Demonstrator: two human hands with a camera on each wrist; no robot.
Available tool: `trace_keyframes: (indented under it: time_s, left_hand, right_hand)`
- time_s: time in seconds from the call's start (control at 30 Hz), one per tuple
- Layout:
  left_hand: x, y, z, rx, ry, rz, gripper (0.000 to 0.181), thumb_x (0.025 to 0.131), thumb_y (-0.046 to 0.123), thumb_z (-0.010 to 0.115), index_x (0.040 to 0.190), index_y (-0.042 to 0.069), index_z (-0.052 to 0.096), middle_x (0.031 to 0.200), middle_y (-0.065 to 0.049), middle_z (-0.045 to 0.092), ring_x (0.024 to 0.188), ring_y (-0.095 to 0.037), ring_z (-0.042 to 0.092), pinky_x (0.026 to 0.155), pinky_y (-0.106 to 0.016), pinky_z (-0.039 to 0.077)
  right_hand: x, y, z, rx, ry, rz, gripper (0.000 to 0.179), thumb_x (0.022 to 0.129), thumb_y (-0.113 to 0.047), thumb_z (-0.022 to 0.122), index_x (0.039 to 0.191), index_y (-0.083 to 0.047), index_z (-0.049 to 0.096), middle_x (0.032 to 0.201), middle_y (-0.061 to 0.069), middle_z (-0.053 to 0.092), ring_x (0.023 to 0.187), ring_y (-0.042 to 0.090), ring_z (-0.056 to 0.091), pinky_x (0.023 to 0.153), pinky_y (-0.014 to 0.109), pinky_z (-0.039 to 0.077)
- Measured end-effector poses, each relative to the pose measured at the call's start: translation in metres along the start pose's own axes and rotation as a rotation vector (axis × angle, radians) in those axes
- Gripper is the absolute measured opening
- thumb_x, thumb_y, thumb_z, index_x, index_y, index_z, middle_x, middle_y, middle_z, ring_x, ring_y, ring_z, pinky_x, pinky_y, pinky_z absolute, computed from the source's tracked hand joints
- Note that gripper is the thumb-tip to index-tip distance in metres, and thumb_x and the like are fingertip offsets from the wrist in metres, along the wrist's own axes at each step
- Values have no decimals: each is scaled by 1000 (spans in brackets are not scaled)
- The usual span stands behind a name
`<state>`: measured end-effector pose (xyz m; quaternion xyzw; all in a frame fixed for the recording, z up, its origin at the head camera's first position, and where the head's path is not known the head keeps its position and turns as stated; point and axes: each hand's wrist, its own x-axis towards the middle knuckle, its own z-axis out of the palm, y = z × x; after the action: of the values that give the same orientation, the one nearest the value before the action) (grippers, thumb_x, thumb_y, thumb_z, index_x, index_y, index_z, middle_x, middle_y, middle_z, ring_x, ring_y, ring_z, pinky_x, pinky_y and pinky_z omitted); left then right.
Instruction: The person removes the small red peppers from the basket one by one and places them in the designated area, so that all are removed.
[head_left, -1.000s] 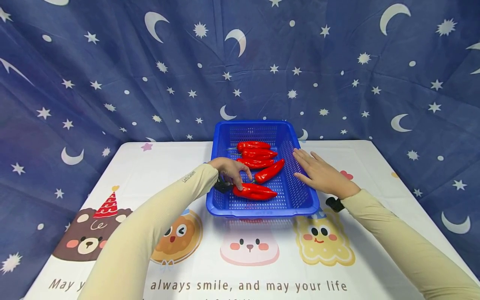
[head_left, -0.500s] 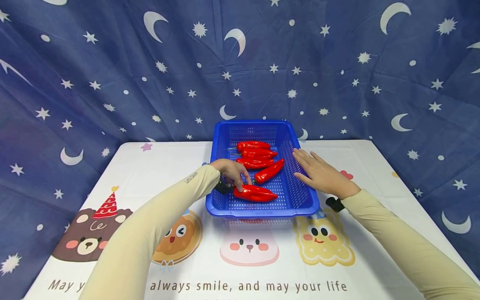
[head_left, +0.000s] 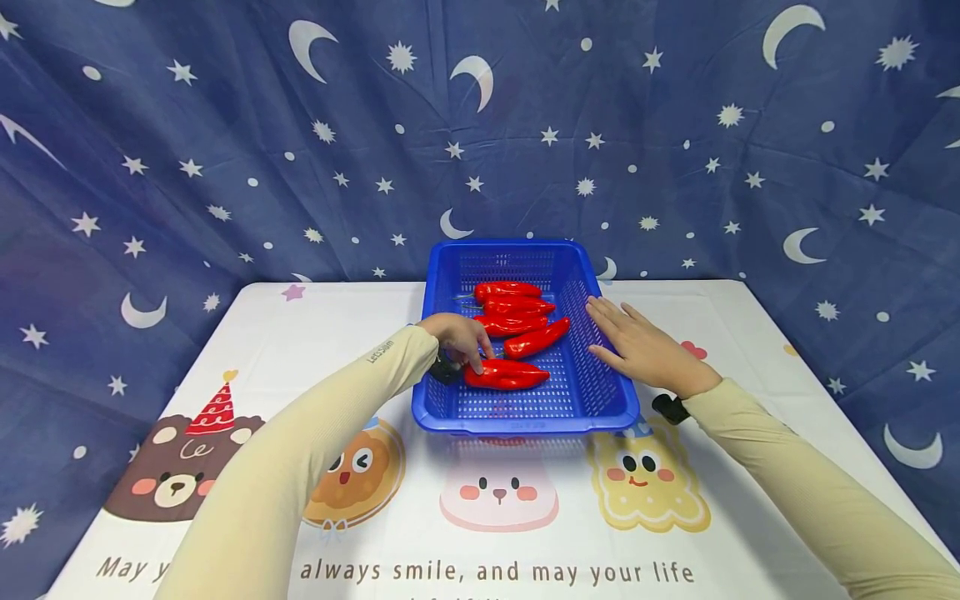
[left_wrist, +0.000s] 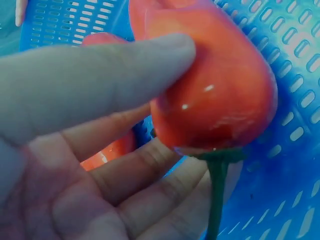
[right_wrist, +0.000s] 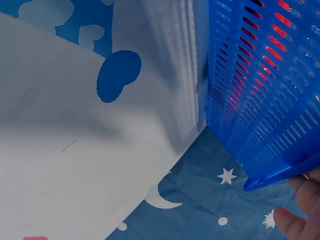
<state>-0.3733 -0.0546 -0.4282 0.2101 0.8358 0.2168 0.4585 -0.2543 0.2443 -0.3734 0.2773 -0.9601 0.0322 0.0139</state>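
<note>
In the head view, a blue plastic basket (head_left: 525,427) with slotted walls holds several red peppers. My left hand (head_left: 459,337) reaches inside and grips the nearest red pepper (head_left: 513,376) at its stem end. The left wrist view shows the thumb laid over this pepper (left_wrist: 225,85), fingers on its far side and the green stem (left_wrist: 218,195) pointing down. Just behind lies a slanted pepper (head_left: 537,338). My right hand (head_left: 641,346) rests on the basket's right rim with straight fingers; the right wrist view catches fingertips (right_wrist: 306,197) at the rim.
Three more peppers (head_left: 513,326) lie roughly parallel toward the back of the basket. Under it spreads a white tablecloth (head_left: 337,325) with printed cartoon figures. A dark blue curtain (head_left: 337,167) with moons and stars hangs behind the table.
The held pepper has shifted slightly back and left with my left hand. The slanted pepper behind it now lies flatter and a little farther back. My right hand has not moved.
</note>
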Motion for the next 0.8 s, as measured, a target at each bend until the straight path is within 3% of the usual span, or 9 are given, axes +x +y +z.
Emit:
trace_keyframes:
  time_s: [0.07,0.13,0.2,0.3,0.37,0.43,0.5,0.7,0.8]
  left_hand:
    - [14,-7,-2,11,7,-10,39,73,14,79,110,17,68,61,3,45,52,-8,45,56,-24,50]
    - [0,2,3,33,40,-36,41,76,14,77,115,18,66,64,3,46,55,-8,45,59,-23,50]
    - [15,-8,0,38,51,-43,42,76,14,77,116,17,66,66,3,49,56,-9,47,60,-24,51]
    - [72,-48,-12,8,21,-20,44,68,22,83,109,23,68,68,5,53,57,-9,49,58,-25,52]
    - [129,-88,-25,-32,-25,13,47,58,30,88,101,27,70,67,7,54,56,-8,50,55,-27,52]
    - [145,-97,-27,-45,-31,-9,48,54,33,90,98,30,70,69,7,54,58,-9,50,58,-28,53]
    - [128,-85,-23,-50,-32,-2,47,57,31,89,100,26,69,69,6,55,58,-9,50,59,-28,54]
    - [-27,24,10,2,34,-46,38,82,11,71,119,8,61,72,5,46,64,-8,44,63,-20,47]
    - [-58,47,17,13,44,-46,39,84,6,68,122,3,59,82,4,50,73,-8,48,70,-20,49]
  right_hand:
    - [0,0,0,0,-1,2,69,95,-36,48,147,2,23,154,20,22,143,36,21,116,56,14]
    - [0,0,0,-1,-2,4,69,95,-36,48,147,2,23,154,20,21,143,36,21,116,56,14]
    - [0,-1,0,-3,-4,6,69,95,-36,48,147,2,22,154,20,21,143,36,21,116,55,14]
    - [0,-1,0,-1,-6,7,69,95,-36,48,147,2,22,154,20,21,143,36,21,116,55,13]
    - [0,0,0,-1,-5,7,69,95,-36,48,147,1,22,155,20,21,143,36,21,116,55,13]
    - [0,0,0,-2,-3,4,69,95,-36,47,147,2,22,154,20,21,143,36,21,116,55,13]
    - [0,0,0,-4,0,-2,68,96,-35,47,147,2,23,154,21,21,143,36,21,116,55,14]
    - [0,-1,0,-3,2,-4,68,96,-36,46,147,2,23,154,21,21,143,36,22,116,55,14]
    - [0,-1,0,-2,-1,2,68,96,-36,47,147,2,23,154,20,21,143,36,21,116,55,13]
